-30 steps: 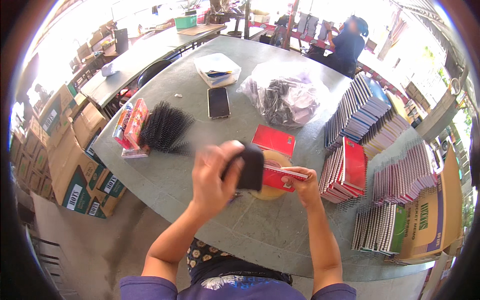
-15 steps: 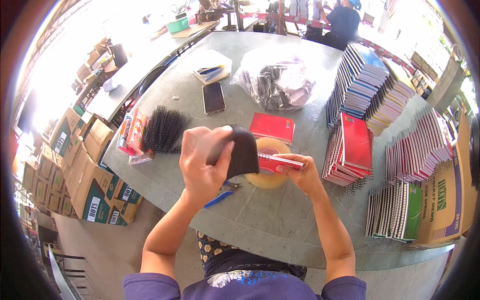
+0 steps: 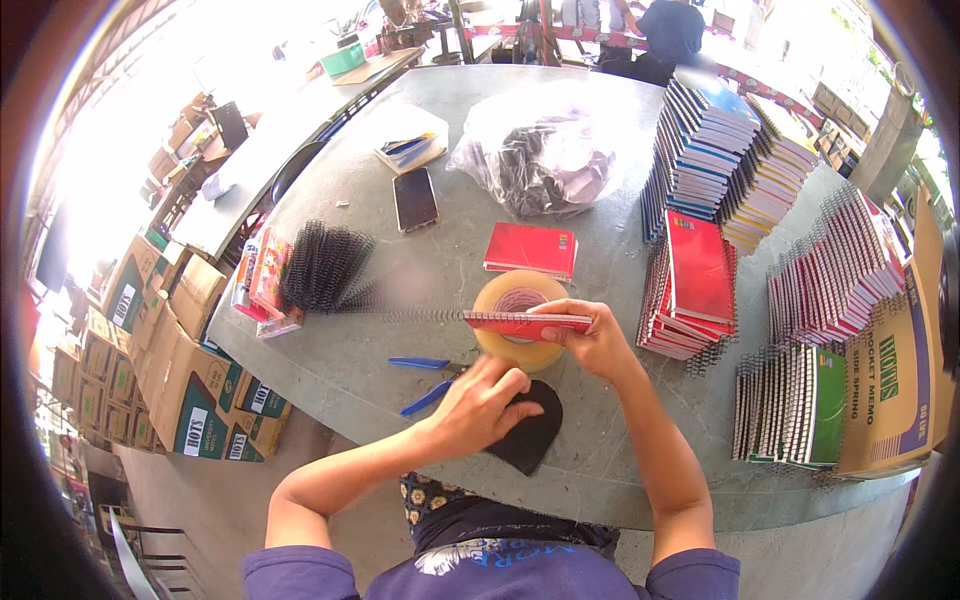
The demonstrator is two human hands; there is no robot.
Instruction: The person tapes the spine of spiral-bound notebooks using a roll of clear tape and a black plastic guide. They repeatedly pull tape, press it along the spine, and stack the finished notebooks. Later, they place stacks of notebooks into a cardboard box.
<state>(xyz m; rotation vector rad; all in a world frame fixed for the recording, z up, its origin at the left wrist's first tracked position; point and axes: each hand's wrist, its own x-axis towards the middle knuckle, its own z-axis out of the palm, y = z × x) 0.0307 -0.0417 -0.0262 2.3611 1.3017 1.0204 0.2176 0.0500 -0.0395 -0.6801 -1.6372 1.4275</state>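
R hand (image 3: 592, 338): fingers pinching red spiral notebook (image 3: 535, 322), at its 9 o'clock, over tape roll (image 3: 490, 292). L hand (image 3: 485, 408): fingers curled, black pad (image 3: 532, 438) at 4 o'clock; can't tell if gripping. Carton (image 3: 872, 390), R hand's 3 o'clock: green/dark lettering, purple band.

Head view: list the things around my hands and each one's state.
Held notebook: closed, gripped by right hand, coil protruding leftward
Pliers: handles spread
Black pad: flat, partly hidden by left hand
Tape roll: lying flat
Other red notebook: closed, flat
Phone: face up, screen dark
Clear bag: filled
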